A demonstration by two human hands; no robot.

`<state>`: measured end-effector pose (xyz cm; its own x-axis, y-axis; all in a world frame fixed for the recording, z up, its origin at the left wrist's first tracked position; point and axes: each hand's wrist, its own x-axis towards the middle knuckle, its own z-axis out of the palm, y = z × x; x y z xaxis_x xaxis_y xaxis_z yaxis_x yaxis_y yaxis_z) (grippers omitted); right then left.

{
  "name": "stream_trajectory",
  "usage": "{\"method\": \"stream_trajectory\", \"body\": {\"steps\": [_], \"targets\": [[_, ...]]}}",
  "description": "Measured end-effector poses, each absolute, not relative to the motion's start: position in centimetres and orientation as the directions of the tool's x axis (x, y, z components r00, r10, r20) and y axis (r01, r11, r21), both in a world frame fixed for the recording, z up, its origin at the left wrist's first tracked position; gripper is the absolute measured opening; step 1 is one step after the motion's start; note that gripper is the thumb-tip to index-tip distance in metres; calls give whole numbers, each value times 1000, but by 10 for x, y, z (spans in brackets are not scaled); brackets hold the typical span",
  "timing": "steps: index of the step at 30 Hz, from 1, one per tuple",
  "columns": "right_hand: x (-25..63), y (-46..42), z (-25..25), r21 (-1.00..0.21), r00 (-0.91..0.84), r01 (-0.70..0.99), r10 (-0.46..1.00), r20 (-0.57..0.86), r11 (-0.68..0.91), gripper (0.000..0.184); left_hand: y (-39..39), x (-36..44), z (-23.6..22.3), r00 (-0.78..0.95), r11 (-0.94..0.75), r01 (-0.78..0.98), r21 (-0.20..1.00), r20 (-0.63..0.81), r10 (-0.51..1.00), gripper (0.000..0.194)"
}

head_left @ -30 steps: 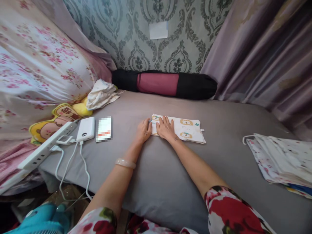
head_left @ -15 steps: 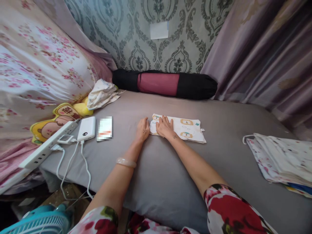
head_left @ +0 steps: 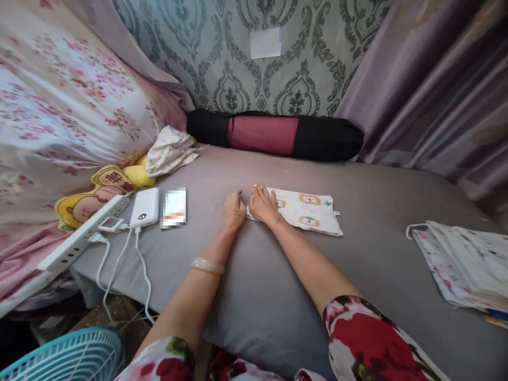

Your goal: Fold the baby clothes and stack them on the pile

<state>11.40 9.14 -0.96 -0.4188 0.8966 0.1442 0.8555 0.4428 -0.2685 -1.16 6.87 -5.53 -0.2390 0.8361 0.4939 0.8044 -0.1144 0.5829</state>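
A white folded cloth (head_left: 293, 211) with orange and green printed figures, perhaps a small garment, lies flat on the grey sheet. My right hand (head_left: 263, 204) rests palm down on its left part, fingers stretched out. Beside the cloth's left edge is my left hand (head_left: 235, 210), on its side with the fingers curled in. Whether it pinches the cloth's edge is hidden. A pale bangle (head_left: 207, 265) circles my left forearm.
At right lies a stack of folded cloths (head_left: 464, 264). On the left are a white power bank (head_left: 145, 206), a power strip (head_left: 85, 233), cables, a blurred card (head_left: 173, 208), a crumpled cloth (head_left: 170, 151) and a yellow plush (head_left: 105, 196). A black-and-pink bolster (head_left: 264, 136) lines the wall; a fan (head_left: 71, 354) stands below.
My right hand has slid left across the cloth to its left end, uncovering more of the print. My left hand stays by the edge. The view has shifted slightly.
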Motion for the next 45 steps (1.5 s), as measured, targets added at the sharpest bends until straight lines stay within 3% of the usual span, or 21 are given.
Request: {"method": "stream_trajectory", "body": {"steps": [6,18,25,34,45], "targets": [[113,90,-5,-279,-420,860,903,90,427,54,66,-13,-49,-265,-108,794,599,500,824,36],[103,68,-9,-214,-475,839,865,164,501,54,61,-10,-41,-311,-69,781,620,483,819,35],[113,85,5,-328,-505,816,863,-6,475,58,54,-3,-31,-226,-96,818,567,472,852,35],[132,104,-4,-265,-565,794,825,11,547,56,48,8,-25,28,-264,872,412,498,867,37],[145,102,1,-342,-505,806,863,26,483,57,46,10,-27,82,-268,886,377,443,893,43]]}}
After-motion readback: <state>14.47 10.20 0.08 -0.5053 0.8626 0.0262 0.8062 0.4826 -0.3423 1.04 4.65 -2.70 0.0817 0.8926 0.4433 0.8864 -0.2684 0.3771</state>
